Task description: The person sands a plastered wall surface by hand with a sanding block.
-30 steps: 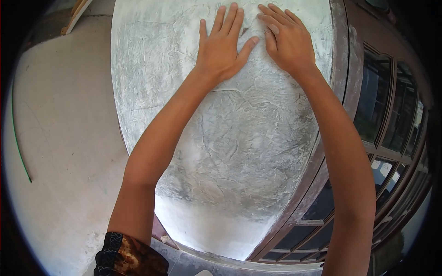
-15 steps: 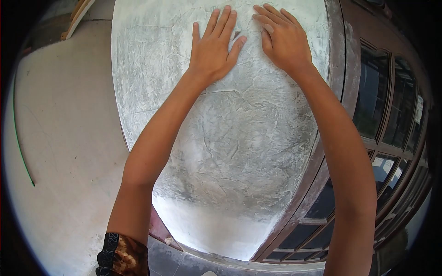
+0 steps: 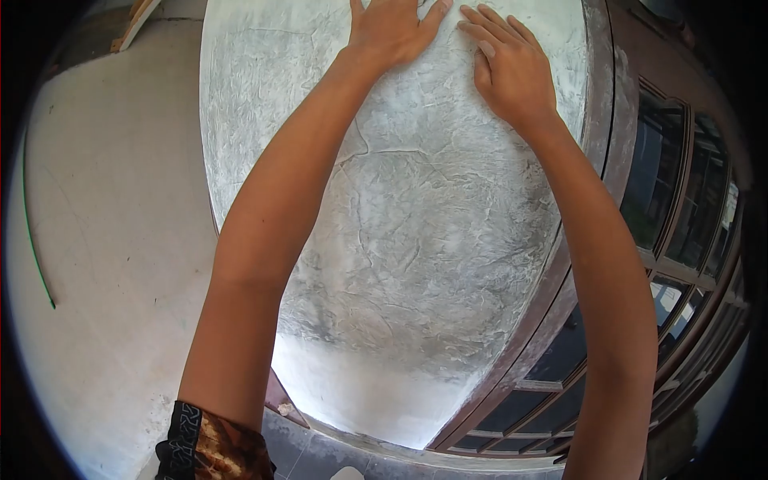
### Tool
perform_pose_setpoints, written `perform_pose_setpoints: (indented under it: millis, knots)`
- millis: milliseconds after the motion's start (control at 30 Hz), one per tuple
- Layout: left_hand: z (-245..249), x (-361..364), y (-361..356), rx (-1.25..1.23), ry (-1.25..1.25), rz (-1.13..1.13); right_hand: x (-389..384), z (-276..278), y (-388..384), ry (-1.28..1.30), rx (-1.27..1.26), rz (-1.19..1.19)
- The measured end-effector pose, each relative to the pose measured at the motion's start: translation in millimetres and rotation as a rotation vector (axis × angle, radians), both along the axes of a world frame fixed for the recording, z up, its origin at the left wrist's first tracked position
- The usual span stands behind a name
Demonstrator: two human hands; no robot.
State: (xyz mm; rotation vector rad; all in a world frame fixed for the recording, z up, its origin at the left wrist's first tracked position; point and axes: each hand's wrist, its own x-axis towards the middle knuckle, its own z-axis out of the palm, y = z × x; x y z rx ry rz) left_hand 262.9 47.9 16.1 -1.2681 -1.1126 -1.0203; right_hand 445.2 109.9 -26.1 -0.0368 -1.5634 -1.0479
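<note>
Both arms reach up over a panel of rough, grey-white plastered wall (image 3: 432,232), its surface streaked, creased and cracked. At the top edge of the view my left hand (image 3: 388,32) lies against the plaster, thumb out to the side; most of its fingertips are cut off by the frame. A small dark sliver shows by its thumb, too little to name. To its right, my right hand (image 3: 516,68) rests on the same wall with fingers stretched out and thumb tucked beneath. Its thumb tip looks pale grey. I see no tool in it.
A brown wooden frame (image 3: 598,96) borders the plaster on the right, beside dark glass panes (image 3: 652,160). To the left is a plain beige wall (image 3: 128,192) with a thin green line (image 3: 34,248). Dark floor tiles (image 3: 316,456) show below.
My left hand has slid upward and slightly right on the wall, so its fingers now leave the view. My right hand keeps nearly its place; the view has shifted slightly.
</note>
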Motion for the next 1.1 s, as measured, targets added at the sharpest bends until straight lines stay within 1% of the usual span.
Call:
perform_pose_setpoints:
  millis: [33, 100, 133, 200, 233, 267, 300, 333, 367, 400, 467, 500, 533, 600, 633, 700, 733, 767, 800, 867, 900, 967, 1100]
  knots:
    - [-15.4, -2.4, 2.0, -0.034, 0.02, 0.02, 2.2, 0.0, -1.6, -0.007, -0.004, 0.016]
    - [-88.2, -2.6, 6.4, 0.008, 0.063, -0.016, 2.7, -0.7, 0.5, -0.018, -0.007, 0.026]
    - [-107.7, -1.1, 5.8, 0.048, 0.113, -0.046, 2.2, -0.8, 1.5, -0.021, -0.013, 0.042]
    - [-93.6, -4.6, 7.4, 0.061, 0.137, -0.043, 2.1, 0.4, 3.4, -0.001, -0.013, 0.054]
    - [-82.4, -6.2, 7.2, 0.081, 0.143, -0.042, 0.9, 1.8, 6.9, 0.032, 0.039, -0.016]
    - [-62.5, -7.3, 8.2, 0.084, 0.147, -0.041, 0.0, 2.6, 10.9, 0.062, 0.088, -0.087]
    - [-33.9, -1.5, 1.0, 0.029, 0.092, -0.065, 0.0, 2.9, 12.6, 0.067, 0.093, -0.084]
    - [-18.7, 1.3, -2.0, -0.026, 0.031, -0.087, 0.3, 1.2, 13.0, 0.067, 0.082, -0.061]
    - [-20.8, 4.0, -1.5, 0.01, 0.041, -0.06, 0.3, 1.1, 13.4, 0.065, 0.07, -0.039]
    - [-36.0, 1.6, 2.5, 0.006, 0.036, -0.059, 0.1, 1.2, 13.2, 0.06, 0.067, -0.038]
    - [-91.1, -0.2, 11.6, 0.082, 0.113, -0.116, 2.0, 2.1, 12.5, 0.043, 0.072, -0.067]
    - [-118.8, 4.1, 7.6, 0.057, 0.124, -0.119, 1.9, 2.1, 13.2, 0.036, 0.068, -0.065]
    - [-120.4, 2.6, 5.3, 0.05, 0.122, -0.115, 1.3, 1.5, 13.8, 0.03, 0.074, -0.058]
    - [-104.0, -3.3, 0.7, -0.004, 0.133, -0.106, 0.8, 2.5, 12.8, 0.046, 0.088, -0.051]
    - [-76.7, -6.4, 4.8, 0.045, 0.141, -0.093, 0.9, 2.0, 11.2, 0.043, 0.078, -0.055]
    - [-30.1, -4.8, 4.0, 0.052, 0.112, -0.091, 0.8, 1.0, 11.2, 0.033, 0.065, -0.065]
    - [-21.8, -2.6, 3.8, 0.052, 0.084, -0.084, 1.0, -0.2, 11.9, 0.035, 0.063, -0.063]
    - [-28.5, -0.4, 4.8, 0.055, 0.07, -0.063, 1.2, 0.9, 12.0, 0.039, 0.065, -0.058]
    - [-46.6, 0.1, 6.8, 0.054, 0.068, -0.062, 1.2, 1.8, 12.6, 0.038, 0.065, -0.058]
    - [-100.9, 0.2, 12.7, 0.075, 0.098, -0.141, 1.6, 1.3, 14.8, 0.04, 0.086, -0.056]
    - [-120.1, 2.3, 9.2, 0.061, 0.095, -0.134, 2.5, -0.1, 14.9, 0.039, 0.08, -0.055]
    - [-107.8, -2.6, 7.9, 0.047, 0.099, -0.126, 2.3, 1.2, 13.7, 0.029, 0.077, -0.038]
    - [-30.5, -0.8, 6.3, 0.073, 0.097, -0.078, 0.4, 2.4, 11.9, 0.052, 0.062, -0.038]
